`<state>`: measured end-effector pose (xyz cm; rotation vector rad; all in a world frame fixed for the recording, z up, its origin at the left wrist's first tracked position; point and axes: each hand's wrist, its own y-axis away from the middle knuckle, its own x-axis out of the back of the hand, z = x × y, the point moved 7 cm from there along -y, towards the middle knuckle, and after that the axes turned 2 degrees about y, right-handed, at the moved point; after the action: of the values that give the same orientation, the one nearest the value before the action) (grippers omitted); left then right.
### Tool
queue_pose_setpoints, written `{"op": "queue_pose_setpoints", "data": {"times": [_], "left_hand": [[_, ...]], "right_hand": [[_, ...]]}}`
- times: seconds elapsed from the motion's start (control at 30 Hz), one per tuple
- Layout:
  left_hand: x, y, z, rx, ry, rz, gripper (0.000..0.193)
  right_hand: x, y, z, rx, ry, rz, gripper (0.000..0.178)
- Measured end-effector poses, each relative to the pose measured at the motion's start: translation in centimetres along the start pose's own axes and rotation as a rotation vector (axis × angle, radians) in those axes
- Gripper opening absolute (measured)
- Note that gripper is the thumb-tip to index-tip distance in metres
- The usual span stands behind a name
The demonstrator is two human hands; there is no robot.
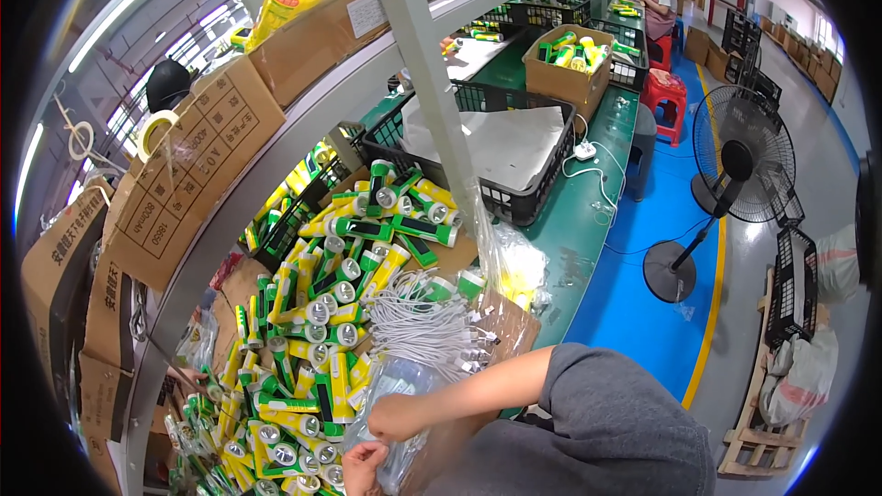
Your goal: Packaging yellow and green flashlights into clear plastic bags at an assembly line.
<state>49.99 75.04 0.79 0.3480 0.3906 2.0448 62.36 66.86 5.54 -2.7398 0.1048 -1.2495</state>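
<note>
My right hand [395, 416] is closed, its knuckles up, over a stack of clear plastic bags [409, 378]. Just below and to its left, my left hand [365, 465] has its thumb and fingers pinched together. Whatever lies between the fingers of either hand is too small or hidden to make out. Beyond the bags lies a bundle of white charging cables [418, 326] with metal plugs at their right ends. A large heap of yellow and green flashlights [317, 331] spreads over the bench to the left of both hands.
A black crate [528, 207] with grey sheets stands beyond the heap, near a carton of flashlights [556, 83]. A shelf post [427, 83] rises between. Someone's hand [188, 377] shows at left; a person [657, 5] sits far off. A fan [735, 161] stands right.
</note>
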Motion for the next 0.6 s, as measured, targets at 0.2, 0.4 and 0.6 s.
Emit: {"op": "queue_pose_setpoints", "data": {"times": [0.2, 0.4, 0.6], "left_hand": [[0.3, -0.3, -0.7, -0.215, -0.209, 0.197, 0.002], [-3.3, 3.4, 5.4, -0.511, -0.766, 0.316, 0.003], [-6.1, 2.5, 8.5, -0.754, -0.557, 0.258, 0.008]], "right_hand": [[-0.2, 0.2, -2.1, 0.263, 0.286, 0.204, 0.01], [10.7, 6.0, -1.1, 0.309, 0.544, 0.305, 0.01], [10.0, 6.0, -1.4, -0.012, 0.291, 0.18, 0.011]]}}
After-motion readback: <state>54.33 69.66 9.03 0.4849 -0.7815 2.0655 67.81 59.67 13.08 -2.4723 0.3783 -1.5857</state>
